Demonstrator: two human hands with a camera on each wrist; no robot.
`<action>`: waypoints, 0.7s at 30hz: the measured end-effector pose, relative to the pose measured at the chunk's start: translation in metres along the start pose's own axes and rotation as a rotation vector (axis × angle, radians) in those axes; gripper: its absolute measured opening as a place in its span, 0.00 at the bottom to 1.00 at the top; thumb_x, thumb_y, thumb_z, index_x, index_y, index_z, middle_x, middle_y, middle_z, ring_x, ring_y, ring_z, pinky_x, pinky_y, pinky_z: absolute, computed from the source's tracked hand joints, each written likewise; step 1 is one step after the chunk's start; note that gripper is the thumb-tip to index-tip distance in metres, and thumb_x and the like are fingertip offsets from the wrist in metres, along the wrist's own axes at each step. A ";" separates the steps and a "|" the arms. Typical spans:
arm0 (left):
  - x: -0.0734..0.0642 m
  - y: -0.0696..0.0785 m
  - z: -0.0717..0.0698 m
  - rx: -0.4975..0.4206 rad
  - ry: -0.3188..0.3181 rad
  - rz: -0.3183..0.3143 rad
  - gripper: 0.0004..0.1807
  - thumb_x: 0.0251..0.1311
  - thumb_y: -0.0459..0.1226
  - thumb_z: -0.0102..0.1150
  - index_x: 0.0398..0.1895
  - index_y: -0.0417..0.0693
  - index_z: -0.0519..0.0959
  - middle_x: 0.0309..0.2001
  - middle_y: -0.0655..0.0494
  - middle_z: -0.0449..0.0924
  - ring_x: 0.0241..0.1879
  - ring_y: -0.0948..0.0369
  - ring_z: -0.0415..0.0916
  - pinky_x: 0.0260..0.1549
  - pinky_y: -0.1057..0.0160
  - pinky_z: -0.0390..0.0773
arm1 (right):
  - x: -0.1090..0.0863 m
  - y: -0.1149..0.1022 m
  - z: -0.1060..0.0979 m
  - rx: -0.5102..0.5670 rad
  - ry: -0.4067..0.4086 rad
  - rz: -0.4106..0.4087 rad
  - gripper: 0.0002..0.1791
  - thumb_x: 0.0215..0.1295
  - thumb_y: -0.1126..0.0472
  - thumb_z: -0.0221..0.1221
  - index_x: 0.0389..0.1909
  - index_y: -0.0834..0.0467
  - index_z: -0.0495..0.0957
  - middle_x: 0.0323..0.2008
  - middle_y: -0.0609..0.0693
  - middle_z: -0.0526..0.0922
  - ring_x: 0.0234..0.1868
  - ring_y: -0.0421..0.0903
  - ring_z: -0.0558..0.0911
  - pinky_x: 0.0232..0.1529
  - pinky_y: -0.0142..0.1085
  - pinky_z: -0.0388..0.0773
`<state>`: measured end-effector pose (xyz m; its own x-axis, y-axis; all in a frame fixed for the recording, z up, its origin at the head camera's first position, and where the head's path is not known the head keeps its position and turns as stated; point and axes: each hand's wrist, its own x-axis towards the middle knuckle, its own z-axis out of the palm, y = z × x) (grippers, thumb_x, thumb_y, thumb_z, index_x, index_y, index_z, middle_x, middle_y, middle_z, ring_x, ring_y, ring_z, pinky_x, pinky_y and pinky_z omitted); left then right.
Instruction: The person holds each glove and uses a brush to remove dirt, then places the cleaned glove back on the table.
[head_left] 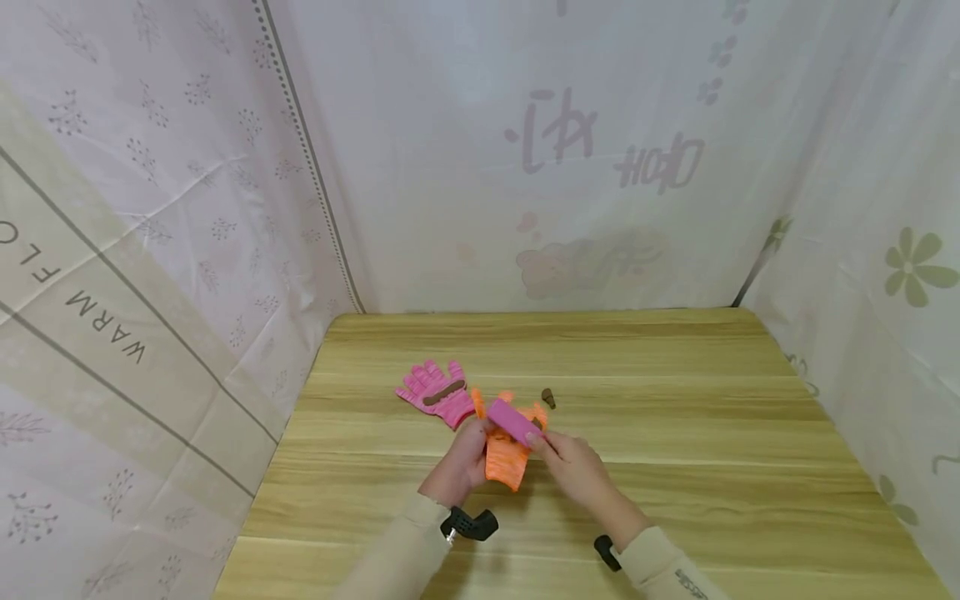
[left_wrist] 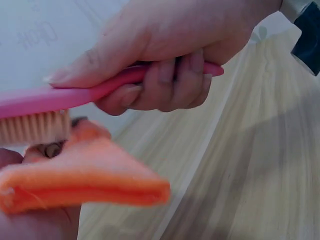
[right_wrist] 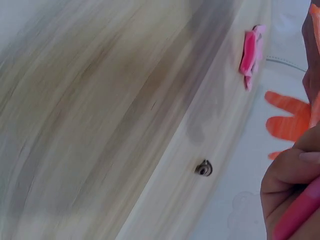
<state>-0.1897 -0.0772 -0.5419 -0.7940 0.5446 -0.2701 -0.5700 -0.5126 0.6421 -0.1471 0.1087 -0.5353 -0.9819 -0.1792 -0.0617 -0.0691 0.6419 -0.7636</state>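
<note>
Fabric (head_left: 435,183) hangs behind and beside the wood-grain table (head_left: 675,375).

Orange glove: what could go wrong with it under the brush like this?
The orange glove is held up off the table by the left hand, cuff loose, so a hard stroke might fold or tug it.

The bristles sit close to a dark brown spot on it and could smear that.

The pink glove lies right beside the left hand, so anything brushed loose may land on it.
</note>
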 end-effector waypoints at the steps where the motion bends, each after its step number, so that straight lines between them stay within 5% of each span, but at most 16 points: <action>1: 0.000 0.000 -0.001 0.002 -0.002 0.013 0.33 0.73 0.31 0.36 0.80 0.54 0.48 0.63 0.41 0.77 0.46 0.58 0.84 0.43 0.62 0.83 | 0.000 0.002 -0.001 -0.024 0.002 0.004 0.27 0.75 0.34 0.46 0.27 0.51 0.75 0.16 0.43 0.63 0.18 0.38 0.59 0.21 0.30 0.57; 3: 0.000 0.001 -0.002 0.006 -0.006 0.025 0.35 0.73 0.31 0.35 0.81 0.56 0.46 0.67 0.39 0.73 0.47 0.58 0.84 0.43 0.62 0.83 | 0.001 0.005 -0.002 -0.058 0.002 0.014 0.26 0.75 0.34 0.47 0.28 0.50 0.76 0.16 0.43 0.64 0.18 0.38 0.59 0.21 0.30 0.57; 10: 0.001 0.003 -0.004 -0.003 0.087 0.002 0.27 0.79 0.37 0.36 0.76 0.35 0.55 0.60 0.47 0.79 0.51 0.58 0.82 0.49 0.60 0.82 | 0.001 0.014 -0.007 -0.067 -0.001 0.047 0.29 0.74 0.33 0.46 0.29 0.53 0.76 0.16 0.43 0.62 0.18 0.40 0.59 0.21 0.31 0.56; 21: 0.000 0.008 -0.004 0.043 0.160 0.055 0.23 0.81 0.38 0.35 0.72 0.34 0.59 0.53 0.50 0.81 0.52 0.58 0.81 0.51 0.57 0.82 | 0.001 0.018 -0.013 -0.073 0.019 0.052 0.27 0.77 0.37 0.47 0.31 0.56 0.78 0.17 0.44 0.63 0.19 0.40 0.60 0.21 0.32 0.58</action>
<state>-0.1955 -0.0842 -0.5397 -0.8491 0.4024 -0.3423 -0.5181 -0.5077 0.6884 -0.1518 0.1293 -0.5409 -0.9876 -0.1307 -0.0870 -0.0304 0.7029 -0.7107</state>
